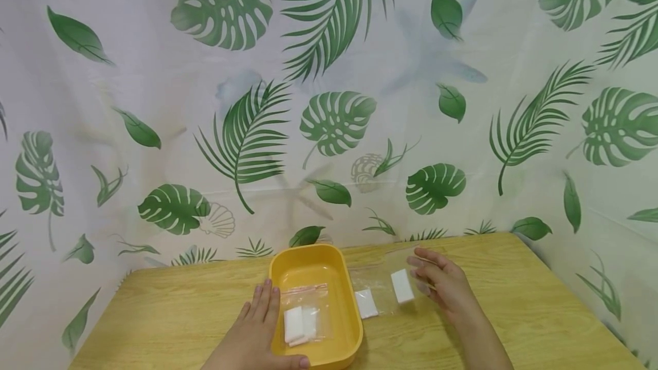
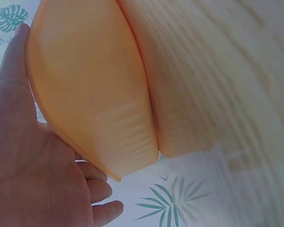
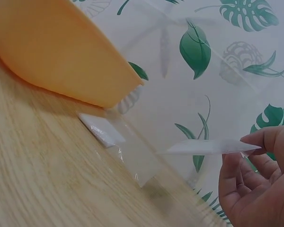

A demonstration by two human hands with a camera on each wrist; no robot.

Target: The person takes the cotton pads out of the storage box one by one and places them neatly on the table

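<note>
My left hand (image 1: 252, 330) rests along the left rim of a yellow plastic tray (image 1: 345, 333), its fingers straight and its thumb over the near edge. Inside the tray lies a clear zip bag (image 1: 321, 296) with white block-like pieces (image 1: 295, 324) in it. To the right of the tray, my right hand (image 1: 448, 283) pinches the edge of a clear plastic bag that holds a white flat block (image 1: 402, 286); the right wrist view shows this bag (image 3: 203, 146) raised above the table. Another clear bag with a white piece (image 1: 366, 304) lies on the table against the tray's right side.
The wood-grain table (image 1: 169, 313) runs back to a leaf-printed curtain (image 1: 329, 198), which also hangs along both sides. The tray's raised walls stand between the two hands.
</note>
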